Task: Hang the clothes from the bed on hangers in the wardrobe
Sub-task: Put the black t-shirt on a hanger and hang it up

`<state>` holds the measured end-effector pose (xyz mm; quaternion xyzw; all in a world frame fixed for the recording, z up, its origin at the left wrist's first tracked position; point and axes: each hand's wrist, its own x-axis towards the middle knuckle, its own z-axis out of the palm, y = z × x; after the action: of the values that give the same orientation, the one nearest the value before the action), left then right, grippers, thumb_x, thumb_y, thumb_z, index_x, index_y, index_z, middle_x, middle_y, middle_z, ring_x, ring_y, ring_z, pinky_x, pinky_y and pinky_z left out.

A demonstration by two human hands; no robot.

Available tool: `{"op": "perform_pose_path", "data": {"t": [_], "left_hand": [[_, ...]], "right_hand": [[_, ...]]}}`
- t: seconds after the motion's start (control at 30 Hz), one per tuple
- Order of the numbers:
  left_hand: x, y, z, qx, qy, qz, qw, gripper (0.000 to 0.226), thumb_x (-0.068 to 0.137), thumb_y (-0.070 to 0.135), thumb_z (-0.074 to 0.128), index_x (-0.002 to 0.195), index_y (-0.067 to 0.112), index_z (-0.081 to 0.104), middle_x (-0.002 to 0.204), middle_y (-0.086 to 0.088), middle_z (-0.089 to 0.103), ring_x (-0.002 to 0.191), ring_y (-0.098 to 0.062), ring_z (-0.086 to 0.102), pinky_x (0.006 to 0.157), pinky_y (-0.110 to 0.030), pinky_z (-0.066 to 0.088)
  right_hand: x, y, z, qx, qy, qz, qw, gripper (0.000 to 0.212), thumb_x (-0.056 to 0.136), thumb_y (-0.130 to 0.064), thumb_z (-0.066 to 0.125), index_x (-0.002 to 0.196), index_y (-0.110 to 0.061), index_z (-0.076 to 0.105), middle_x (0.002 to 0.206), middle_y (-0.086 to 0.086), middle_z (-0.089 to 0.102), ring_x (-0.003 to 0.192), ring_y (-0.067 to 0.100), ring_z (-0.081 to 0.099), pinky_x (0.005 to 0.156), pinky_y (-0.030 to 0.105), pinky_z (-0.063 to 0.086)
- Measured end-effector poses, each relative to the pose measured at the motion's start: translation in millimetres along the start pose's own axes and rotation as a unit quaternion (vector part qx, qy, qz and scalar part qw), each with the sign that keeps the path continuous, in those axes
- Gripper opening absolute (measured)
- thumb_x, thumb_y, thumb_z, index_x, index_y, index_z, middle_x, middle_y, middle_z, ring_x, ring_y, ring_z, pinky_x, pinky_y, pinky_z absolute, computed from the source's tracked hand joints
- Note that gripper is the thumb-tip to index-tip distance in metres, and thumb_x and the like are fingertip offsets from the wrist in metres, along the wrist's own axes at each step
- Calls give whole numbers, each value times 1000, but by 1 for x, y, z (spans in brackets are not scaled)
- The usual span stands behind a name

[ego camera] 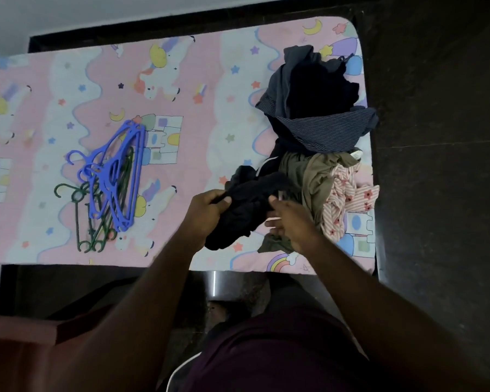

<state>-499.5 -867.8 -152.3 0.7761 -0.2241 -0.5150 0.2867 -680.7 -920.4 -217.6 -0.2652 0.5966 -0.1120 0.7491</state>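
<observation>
The left grip is closed on one end of the dark garment at the bed's near edge, the right grip half open touches its other end, and the hangers lie well apart to the left, nearer the left hand.

hangers: smooth plastic | clothes: matt cloth | bed: printed cloth

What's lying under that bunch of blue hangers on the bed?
Under the blue hangers lie dark green hangers, their hooks poking out at the near and left sides. Beneath them is the pink patterned bedsheet. How many green ones there are cannot be counted, since the blue ones cover them.
</observation>
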Motion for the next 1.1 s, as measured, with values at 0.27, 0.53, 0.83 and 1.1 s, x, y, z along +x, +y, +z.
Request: {"op": "perform_pose_path", "data": {"t": [0.27,0.53,0.83,1.1], "left_hand": [[-42,-39,-63,64,-31,-19,997,15,88,4,65,92,15,74,90,-6,75,83,-17,70,75,-28,54],[-75,-117,-139,-23,218,-9,976,4,88,5,64,90,8,66,76,-4,66,67,-12,60,57,-14,45],[-118,-155,-231,-68,334,122,932,18,91,17,64,73,17,61,72,-3,64,72,-20,61,80,-48,56],[-164,-104,-262,-99,158,278,942,67,78,26,79,135,23,44,119,15,56,105,6,55,83,-15,46]], "right_hand": [[9,-17,84,-29,39,-73,996,22,97,-22,60,110,-6,64,110,9,68,103,28,65,96,48,53],[-85,-26,196,-538,-50,-303,785,52,104,-37,42,62,-7,38,57,7,44,56,28,45,59,34,38],[-152,-27,282,-566,53,-467,677,55,103,-49,32,66,-11,45,64,5,48,66,29,48,64,37,40],[-226,-40,363,-152,-189,-360,901,38,101,-28,51,69,-9,54,61,4,55,60,24,58,70,43,54]]}}
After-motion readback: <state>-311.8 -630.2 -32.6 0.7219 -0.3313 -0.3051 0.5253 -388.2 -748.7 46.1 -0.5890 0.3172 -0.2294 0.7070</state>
